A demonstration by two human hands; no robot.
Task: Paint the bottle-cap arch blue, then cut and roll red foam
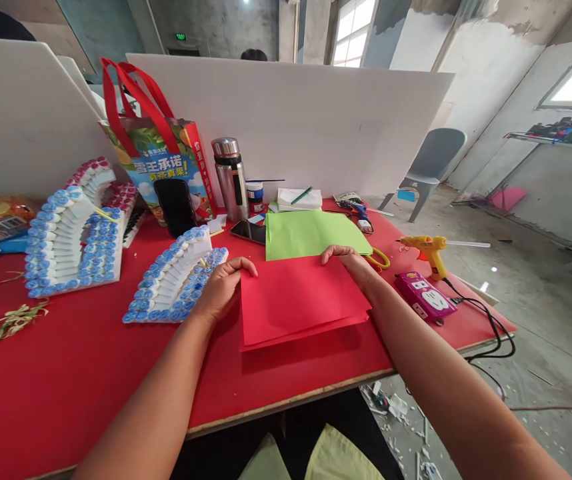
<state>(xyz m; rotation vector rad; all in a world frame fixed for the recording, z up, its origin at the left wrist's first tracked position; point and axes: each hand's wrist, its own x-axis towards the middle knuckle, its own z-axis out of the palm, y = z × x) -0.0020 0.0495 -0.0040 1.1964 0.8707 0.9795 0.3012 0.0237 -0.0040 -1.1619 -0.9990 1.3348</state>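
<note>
Red paper sheets (299, 297) hang between my two hands, tilted just above the red tabletop; at least two layers show at the lower edge. My left hand (223, 287) grips their upper left corner, fingers curled over the edge. At the upper right, my right hand (349, 260) pinches the far edge. Right behind them lies light green paper (319, 232), partly covered by the red sheets. A blue-and-white fan-shaped craft piece (166, 283) lies close to my left hand. Yellow scissor handles (380, 259) show beside my right wrist.
A yellow glue gun (431, 250) and a purple power strip (425, 297) with black cords sit at the right edge. Farther back stand a steel thermos (231, 180), a shopping bag (159, 160) and a propped phone (175, 207). Another fan piece (101, 257) stands left.
</note>
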